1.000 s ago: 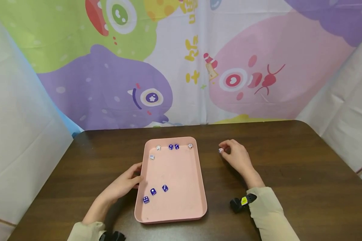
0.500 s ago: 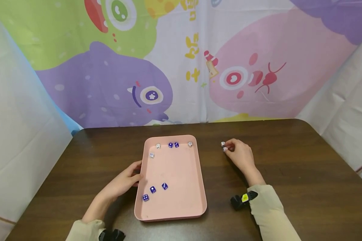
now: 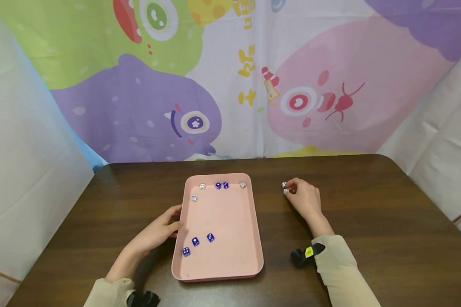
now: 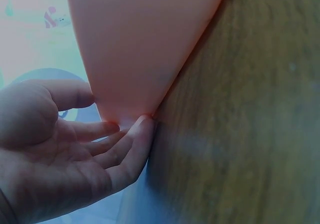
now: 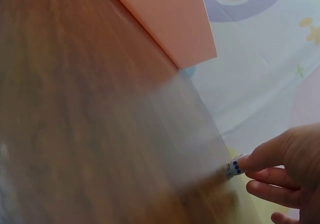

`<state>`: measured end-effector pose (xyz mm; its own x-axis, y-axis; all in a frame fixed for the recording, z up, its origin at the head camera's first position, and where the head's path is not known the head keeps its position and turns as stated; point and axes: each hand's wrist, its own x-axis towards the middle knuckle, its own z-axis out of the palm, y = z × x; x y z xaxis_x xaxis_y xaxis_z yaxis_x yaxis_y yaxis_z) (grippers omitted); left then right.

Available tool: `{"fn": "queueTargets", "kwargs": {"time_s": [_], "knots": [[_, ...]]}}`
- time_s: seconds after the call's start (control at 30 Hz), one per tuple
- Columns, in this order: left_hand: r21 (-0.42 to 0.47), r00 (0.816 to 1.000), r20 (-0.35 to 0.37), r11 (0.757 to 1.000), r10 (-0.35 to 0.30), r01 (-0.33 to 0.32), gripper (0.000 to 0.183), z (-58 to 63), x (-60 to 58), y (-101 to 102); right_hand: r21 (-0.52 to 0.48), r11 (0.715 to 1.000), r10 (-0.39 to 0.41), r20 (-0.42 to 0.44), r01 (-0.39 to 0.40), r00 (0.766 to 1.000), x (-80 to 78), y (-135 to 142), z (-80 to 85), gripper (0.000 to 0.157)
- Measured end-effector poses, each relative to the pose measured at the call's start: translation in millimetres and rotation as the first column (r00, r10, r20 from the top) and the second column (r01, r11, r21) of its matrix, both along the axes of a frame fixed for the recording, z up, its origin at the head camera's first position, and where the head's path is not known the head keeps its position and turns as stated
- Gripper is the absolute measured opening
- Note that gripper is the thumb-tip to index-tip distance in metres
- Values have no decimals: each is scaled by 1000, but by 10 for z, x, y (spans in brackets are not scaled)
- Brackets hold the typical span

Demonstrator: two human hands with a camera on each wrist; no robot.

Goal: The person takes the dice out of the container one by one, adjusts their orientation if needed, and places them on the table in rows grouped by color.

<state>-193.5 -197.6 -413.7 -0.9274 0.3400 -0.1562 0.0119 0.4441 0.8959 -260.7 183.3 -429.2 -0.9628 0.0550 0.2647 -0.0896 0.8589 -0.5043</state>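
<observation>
A pink rectangular tray (image 3: pixel 223 256) lies on the table. My left hand (image 3: pixel 159 230) holds its left edge, thumb at the rim and fingertips against the outer wall, as the left wrist view shows. My right hand (image 3: pixel 304 198), right of the tray, pinches a white die (image 3: pixel 286 191) between thumb and fingers close over the tabletop. A second white die (image 3: pixel 284 185) sits just behind it. Inside the tray, blue dice (image 3: pixel 210 237) lie near the front left, and more blue dice (image 3: pixel 218 186) and white dice (image 3: pixel 202 186) lie along the far end.
The dark wooden table (image 3: pixel 369 204) ends at a cartoon-printed curtain (image 3: pixel 246 85) behind. White cloth (image 3: pixel 27 140) hangs at both sides. A black strapped device (image 3: pixel 299 257) is worn on the right wrist.
My right hand has shifted slightly right with its die, and a second white die now shows beside it. My left hand stays at the tray; the dice inside stay put.
</observation>
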Motion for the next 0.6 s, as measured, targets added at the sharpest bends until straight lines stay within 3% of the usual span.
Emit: {"fn": "queueTargets", "kwargs": {"time_s": [0.3,0.6], "knots": [[-2,1000,2,1000,-5,5,50,-12,2,-4,21,1000,-11,31,10,999,18,-10,-15,15],[18,1000,-1,1000,-10,10,50,-22,-18,-8,-24,999,-19,64,21,998,32,-1,-10,13]]}}
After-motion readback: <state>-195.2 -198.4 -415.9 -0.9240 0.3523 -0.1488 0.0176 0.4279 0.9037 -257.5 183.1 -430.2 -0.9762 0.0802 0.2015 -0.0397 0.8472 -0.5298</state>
